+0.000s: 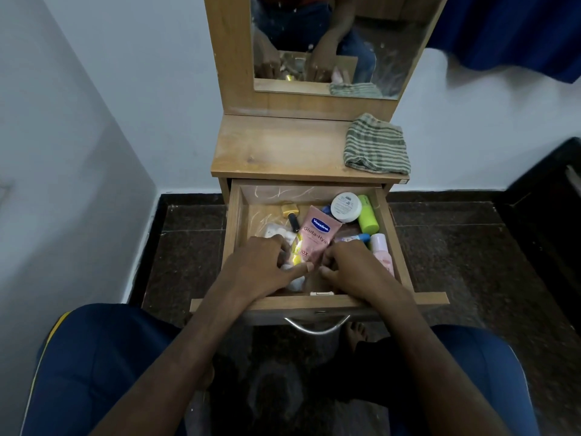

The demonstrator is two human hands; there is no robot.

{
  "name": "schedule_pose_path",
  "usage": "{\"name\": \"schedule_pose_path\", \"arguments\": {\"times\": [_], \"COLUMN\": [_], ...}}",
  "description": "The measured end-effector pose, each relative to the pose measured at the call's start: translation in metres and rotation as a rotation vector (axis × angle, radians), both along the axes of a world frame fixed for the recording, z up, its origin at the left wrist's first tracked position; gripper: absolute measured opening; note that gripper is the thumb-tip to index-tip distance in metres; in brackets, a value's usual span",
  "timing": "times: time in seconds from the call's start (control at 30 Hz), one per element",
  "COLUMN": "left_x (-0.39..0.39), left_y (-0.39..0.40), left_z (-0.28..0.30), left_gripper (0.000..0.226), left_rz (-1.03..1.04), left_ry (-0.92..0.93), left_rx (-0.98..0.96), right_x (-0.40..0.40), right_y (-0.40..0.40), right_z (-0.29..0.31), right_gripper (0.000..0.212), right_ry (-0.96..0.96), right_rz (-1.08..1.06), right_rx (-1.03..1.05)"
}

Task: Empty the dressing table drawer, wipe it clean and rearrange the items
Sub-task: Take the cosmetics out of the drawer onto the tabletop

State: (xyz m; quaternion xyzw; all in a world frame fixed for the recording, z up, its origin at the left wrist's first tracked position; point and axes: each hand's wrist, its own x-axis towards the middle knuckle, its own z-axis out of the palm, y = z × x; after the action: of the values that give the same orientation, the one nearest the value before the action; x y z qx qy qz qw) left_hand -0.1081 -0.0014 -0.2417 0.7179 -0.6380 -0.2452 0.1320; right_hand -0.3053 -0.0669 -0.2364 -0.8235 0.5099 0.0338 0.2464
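Note:
The wooden drawer (390, 234) of the dressing table is pulled out and holds toiletries. A pink Vaseline tube (319, 231) lies in its middle, with a white jar (345, 206), a green bottle (367, 215) and a pink bottle (380, 247) to the right. A gold-capped small bottle (290, 215) and a packet of cotton balls (276, 231) lie on the left. My left hand (261, 269) rests over the cotton balls. My right hand (355, 269) curls its fingers at the tube's lower end. What either hand grips is hidden.
A striped green cloth (375, 147) lies on the right of the table top (276, 146), below the mirror (330, 42). The drawer's metal handle (317, 327) hangs over my knees. White walls stand left and behind, with dark floor around the table.

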Motion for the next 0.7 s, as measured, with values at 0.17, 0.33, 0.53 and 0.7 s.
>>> {"name": "schedule_pose_path", "arguments": {"times": [0.17, 0.33, 0.53, 0.7], "left_x": [-0.001, 0.002, 0.022, 0.042], "left_y": [0.003, 0.003, 0.020, -0.007], "left_z": [-0.002, 0.006, 0.032, 0.057], "left_gripper": [0.056, 0.042, 0.027, 0.037], "left_rz": [-0.014, 0.026, 0.069, 0.328], "left_ry": [0.041, 0.160, 0.579, 0.301], "left_rx": [0.044, 0.105, 0.102, -0.405], "right_x": [-0.001, 0.000, -0.001, 0.002], "right_y": [0.005, 0.008, 0.008, 0.009], "right_z": [0.001, 0.003, 0.005, 0.011], "right_gripper": [0.014, 0.013, 0.026, 0.028], "right_ry": [0.075, 0.099, 0.070, 0.032], "right_rz": [0.015, -0.012, -0.013, 0.016], "right_rx": [-0.019, -0.068, -0.067, 0.019]}}
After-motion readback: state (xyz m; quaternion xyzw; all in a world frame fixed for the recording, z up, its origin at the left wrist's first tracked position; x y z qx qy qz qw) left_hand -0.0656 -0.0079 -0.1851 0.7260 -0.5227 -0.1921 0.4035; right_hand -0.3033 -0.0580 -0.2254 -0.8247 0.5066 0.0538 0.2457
